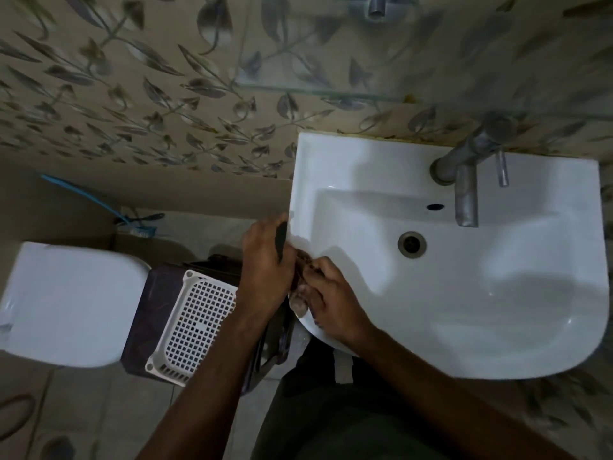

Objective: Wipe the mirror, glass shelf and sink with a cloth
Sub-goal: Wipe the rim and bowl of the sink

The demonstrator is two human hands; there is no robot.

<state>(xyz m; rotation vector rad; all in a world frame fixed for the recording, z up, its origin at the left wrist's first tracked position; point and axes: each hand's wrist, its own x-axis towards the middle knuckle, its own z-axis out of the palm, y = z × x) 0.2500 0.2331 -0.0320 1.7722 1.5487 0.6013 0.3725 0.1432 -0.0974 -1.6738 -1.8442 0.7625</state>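
A small crumpled cloth (300, 287), brownish and pale, is bunched at the sink's (464, 343) front-left rim, its length running along that rim. Both hands clutch it: left hand (265, 257), right hand (331, 293).

- White sink (547, 200), wall-mounted, at 3 o'clock; basin bare, drain near its centre.
- Glass shelf (318, 89), clear, at 12 o'clock above the sink, fixed to the leaf-patterned wall.
- Cloth (300, 295), crumpled, brownish, on the sink's 9 o'clock rim.
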